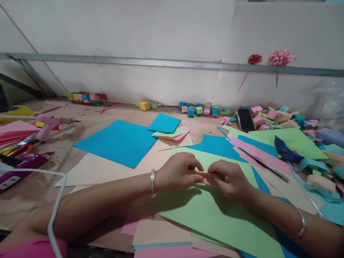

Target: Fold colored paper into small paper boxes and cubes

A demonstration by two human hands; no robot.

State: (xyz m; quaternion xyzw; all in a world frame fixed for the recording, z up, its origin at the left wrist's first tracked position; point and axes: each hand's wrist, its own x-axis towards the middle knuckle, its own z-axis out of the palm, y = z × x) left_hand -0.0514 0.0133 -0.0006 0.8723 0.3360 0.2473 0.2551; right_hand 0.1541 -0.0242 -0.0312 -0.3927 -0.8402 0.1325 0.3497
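Observation:
Above a large light green sheet point(215, 218), a small strip of peach paper point(204, 175) is pinched between my two hands. My left hand point(178, 170) grips its left part between thumb and fingers. On the other end, my right hand point(232, 179) has its fingers closed and close to the left fingertips. Most of the strip is hidden by the fingers. Blue sheets point(215, 145) lie just beyond the hands, partly under the green one.
A large blue sheet point(118, 143) and a smaller blue square point(164, 123) lie further left. At right are scissors point(264, 165), a dark blue glue gun point(287, 150), a phone point(245, 120) and many paper scraps. A pink glue gun point(47, 127) and purple power strip point(25, 166) sit left.

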